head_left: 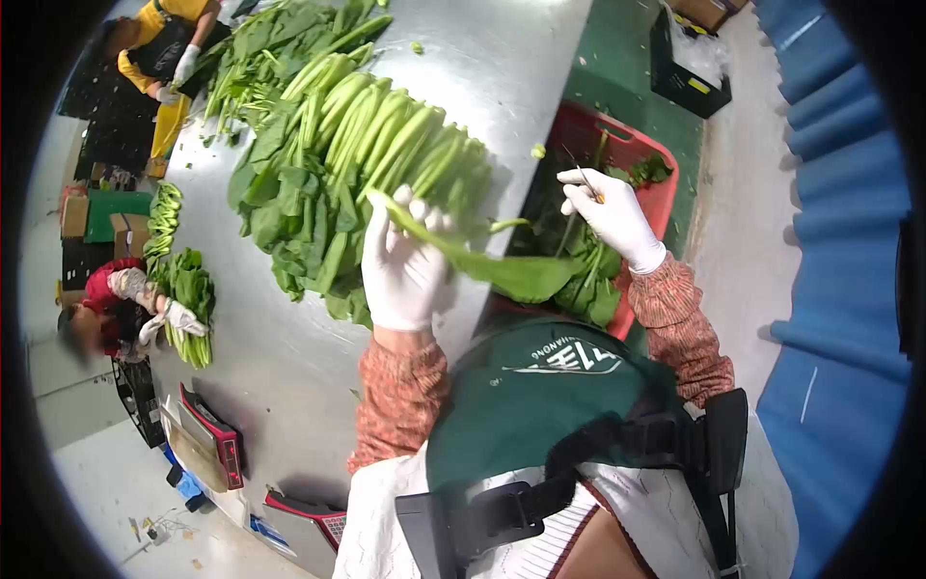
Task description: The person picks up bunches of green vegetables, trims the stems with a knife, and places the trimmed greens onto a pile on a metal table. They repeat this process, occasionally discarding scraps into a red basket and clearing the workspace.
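My left hand (407,265), in a white glove, is palm up with its fingers curled around a single leafy green stalk (516,274). The stalk's pale end points up by the thumb, and its leaf hangs over to the right. Just beyond that hand, a large row of leafy greens (371,135) lies on the metal table (473,43), stems to the right and leaves to the left. My right hand (610,214), also gloved, is closed on a small knife (585,179) with a thin blade and an orange handle. It hovers above a red crate (659,207) that holds loose leaves.
A co-worker in yellow (176,43) stands at the far end of the table, and another in red (121,289) handles a bunch of greens (190,289) at the left. Scales (214,434) stand at the near left. A black crate (687,72) sits on the floor beyond.
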The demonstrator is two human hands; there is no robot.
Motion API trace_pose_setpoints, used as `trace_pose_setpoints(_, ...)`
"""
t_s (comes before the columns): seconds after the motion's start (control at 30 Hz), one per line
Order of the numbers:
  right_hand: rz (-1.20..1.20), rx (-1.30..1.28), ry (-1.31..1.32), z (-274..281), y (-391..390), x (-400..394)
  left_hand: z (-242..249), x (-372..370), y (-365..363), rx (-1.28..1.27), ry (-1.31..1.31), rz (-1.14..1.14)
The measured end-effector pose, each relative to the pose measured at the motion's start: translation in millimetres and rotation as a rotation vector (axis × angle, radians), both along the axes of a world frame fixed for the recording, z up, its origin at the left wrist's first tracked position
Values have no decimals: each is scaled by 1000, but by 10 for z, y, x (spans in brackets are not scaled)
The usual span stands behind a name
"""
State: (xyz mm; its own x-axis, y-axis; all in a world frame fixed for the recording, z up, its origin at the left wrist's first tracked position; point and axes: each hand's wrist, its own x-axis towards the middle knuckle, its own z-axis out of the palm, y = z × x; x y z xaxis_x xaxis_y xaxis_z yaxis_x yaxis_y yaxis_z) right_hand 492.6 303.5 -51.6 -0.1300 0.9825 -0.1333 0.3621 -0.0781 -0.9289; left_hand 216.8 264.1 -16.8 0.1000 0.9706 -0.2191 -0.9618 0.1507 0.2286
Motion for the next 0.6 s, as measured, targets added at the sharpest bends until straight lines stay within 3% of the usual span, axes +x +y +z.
trace_pose_setpoints(0.03, 41, 46, 14, 24, 80, -87, 185, 62, -74, -123, 265, 79)
trace_pose_setpoints(0.17, 159, 188, -104, 255, 571, -693, 218, 23, -324, -143, 1144, -12)
trace_pose_setpoints(0.23, 159, 277, 4, 203, 883, -1007, 155, 36, -411, -109, 1294, 0)
trace_pose_setpoints(0.33, 105, -9, 161, 388, 1195, -1342, 293, -5, -455, -148, 1304, -101)
trace_pose_setpoints(0.47, 204, -57, 4, 81, 1415, -1477, 281, -132, -476, -41, 1451, -3)
trace_pose_setpoints(0.5, 204, -4, 108, 221, 1276, -1450, 88, -228, -447, 144, 1699, 175)
trace_pose_setpoints(0.57, 205, 87, 317, 476, 919, -1367, 243, -237, -309, 420, 2216, 514)
trace_pose_setpoints(0.6, 235, 136, 388, 558, 746, -1313, 359, -179, -266, 448, 2337, 547)
